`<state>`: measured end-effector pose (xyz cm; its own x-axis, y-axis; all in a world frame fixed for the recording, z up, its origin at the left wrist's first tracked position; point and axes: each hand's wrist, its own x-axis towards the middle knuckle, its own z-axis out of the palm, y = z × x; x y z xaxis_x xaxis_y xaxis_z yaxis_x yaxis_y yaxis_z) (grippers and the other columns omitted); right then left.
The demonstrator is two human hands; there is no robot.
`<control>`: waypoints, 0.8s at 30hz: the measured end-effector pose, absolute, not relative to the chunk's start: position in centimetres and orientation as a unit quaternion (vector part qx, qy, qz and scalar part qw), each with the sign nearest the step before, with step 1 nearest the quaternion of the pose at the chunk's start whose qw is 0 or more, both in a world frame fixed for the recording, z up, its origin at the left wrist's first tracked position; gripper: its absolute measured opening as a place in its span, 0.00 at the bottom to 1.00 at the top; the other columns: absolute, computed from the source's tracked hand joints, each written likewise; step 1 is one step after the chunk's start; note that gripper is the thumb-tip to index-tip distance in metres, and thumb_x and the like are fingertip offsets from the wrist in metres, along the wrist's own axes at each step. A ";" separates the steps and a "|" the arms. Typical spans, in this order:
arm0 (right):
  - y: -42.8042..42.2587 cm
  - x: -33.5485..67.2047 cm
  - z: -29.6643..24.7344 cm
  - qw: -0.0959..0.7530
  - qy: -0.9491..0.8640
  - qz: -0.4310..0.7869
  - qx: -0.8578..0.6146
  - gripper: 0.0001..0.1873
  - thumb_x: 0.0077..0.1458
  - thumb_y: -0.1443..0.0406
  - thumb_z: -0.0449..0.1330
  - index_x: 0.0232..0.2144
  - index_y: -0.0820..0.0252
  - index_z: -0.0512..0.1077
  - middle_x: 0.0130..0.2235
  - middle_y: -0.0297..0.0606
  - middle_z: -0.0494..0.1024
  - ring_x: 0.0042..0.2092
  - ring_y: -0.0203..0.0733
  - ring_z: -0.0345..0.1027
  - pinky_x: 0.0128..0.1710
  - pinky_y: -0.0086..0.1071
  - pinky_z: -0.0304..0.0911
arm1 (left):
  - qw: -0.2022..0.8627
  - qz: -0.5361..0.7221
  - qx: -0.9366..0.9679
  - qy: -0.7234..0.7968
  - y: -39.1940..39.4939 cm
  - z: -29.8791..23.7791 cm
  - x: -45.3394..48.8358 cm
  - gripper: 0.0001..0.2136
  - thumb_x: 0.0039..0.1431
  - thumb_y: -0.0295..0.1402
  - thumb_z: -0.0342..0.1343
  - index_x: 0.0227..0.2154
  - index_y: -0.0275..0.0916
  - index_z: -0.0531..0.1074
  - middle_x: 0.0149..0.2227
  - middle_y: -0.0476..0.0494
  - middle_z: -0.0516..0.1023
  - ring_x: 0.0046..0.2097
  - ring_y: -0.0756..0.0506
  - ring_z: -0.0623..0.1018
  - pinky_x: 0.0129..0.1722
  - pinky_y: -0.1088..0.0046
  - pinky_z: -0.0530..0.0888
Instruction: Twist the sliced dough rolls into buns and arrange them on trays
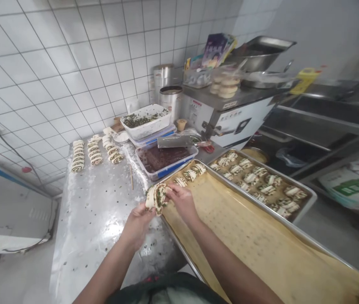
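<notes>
Between my two hands is a rolled dough piece point(156, 197) with green filling showing in its layers. My left hand point(140, 223) grips its near left end, and my right hand point(182, 202) pinches the right side. The dough is held up over the edge of a paper-lined baking tray point(246, 236). Several shaped rolls point(190, 174) sit at that tray's far end. On the steel table point(103, 228) to the left, cut rolls point(78, 156) stand in rows. A thin stick point(131, 176) lies on the table near them.
A cleaver point(175, 142) rests across a plastic box of dark paste point(163, 160). Behind it stands a white tub of chopped greens point(144, 122). A second tray point(306, 202) of filled rolls adjoins on the right. Metal canisters point(170, 101) stand by the tiled wall.
</notes>
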<state>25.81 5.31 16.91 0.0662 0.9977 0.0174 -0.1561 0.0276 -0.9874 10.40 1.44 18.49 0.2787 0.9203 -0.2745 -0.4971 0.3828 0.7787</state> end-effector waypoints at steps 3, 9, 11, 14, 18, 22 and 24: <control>3.6 24.7 16.4 0.516 -0.467 0.482 -0.533 0.16 0.48 0.55 0.57 0.21 0.63 0.71 0.17 0.31 0.69 0.20 0.32 0.62 0.21 0.26 0.57 | 0.647 0.541 0.323 0.430 1.3 17.6 12.0 0.15 0.46 0.33 0.60 0.38 0.35 0.73 0.42 0.43 0.75 0.46 0.46 0.71 0.49 0.71 0.64; -0.5 22.4 15.2 0.474 -0.370 0.654 -0.459 0.20 0.47 0.51 0.59 0.20 0.64 0.68 0.18 0.33 0.71 0.18 0.32 0.62 0.20 0.26 0.57 | 0.399 0.556 0.482 0.547 0.6 15.2 12.3 0.08 0.53 0.34 0.51 0.31 0.37 0.73 0.44 0.43 0.71 0.46 0.44 0.70 0.46 0.68 0.67; -1.3 22.8 14.9 0.485 -0.284 0.728 -0.392 0.19 0.44 0.52 0.61 0.25 0.64 0.69 0.22 0.34 0.73 0.22 0.33 0.65 0.24 0.27 0.60 | 0.274 0.525 0.608 0.529 0.2 14.6 11.6 0.07 0.55 0.30 0.49 0.29 0.38 0.72 0.49 0.42 0.66 0.50 0.43 0.67 0.50 0.65 0.64; -2.5 24.3 13.9 0.466 -0.194 0.795 -0.335 0.22 0.47 0.49 0.58 0.32 0.64 0.70 0.26 0.37 0.74 0.26 0.34 0.67 0.27 0.28 0.62 | 0.161 0.417 0.778 0.440 -0.6 13.6 10.8 0.08 0.53 0.25 0.48 0.30 0.39 0.72 0.54 0.41 0.60 0.53 0.42 0.64 0.51 0.61 0.64; -4.1 26.8 11.2 0.424 -0.141 0.787 -0.425 0.19 0.49 0.52 0.58 0.31 0.64 0.69 0.26 0.36 0.73 0.22 0.31 0.64 0.21 0.24 0.59 | 0.194 0.258 0.880 0.348 -1.7 11.5 10.7 0.13 0.51 0.23 0.48 0.38 0.41 0.70 0.57 0.40 0.57 0.55 0.41 0.62 0.49 0.61 0.68; -4.6 28.9 8.1 0.415 -0.177 0.749 -0.485 0.16 0.45 0.56 0.62 0.28 0.64 0.68 0.24 0.33 0.71 0.21 0.30 0.63 0.19 0.23 0.57 | 0.288 0.296 0.843 0.344 -1.3 8.8 11.7 0.10 0.54 0.23 0.46 0.35 0.41 0.68 0.50 0.42 0.67 0.50 0.45 0.69 0.48 0.64 0.70; -3.8 29.8 6.7 0.411 -0.217 0.729 -0.502 0.17 0.43 0.55 0.63 0.28 0.63 0.68 0.23 0.32 0.70 0.21 0.30 0.62 0.20 0.23 0.58 | 0.347 0.341 0.785 0.384 -0.5 7.4 12.5 0.06 0.54 0.25 0.49 0.34 0.40 0.65 0.45 0.42 0.69 0.46 0.46 0.72 0.45 0.65 0.72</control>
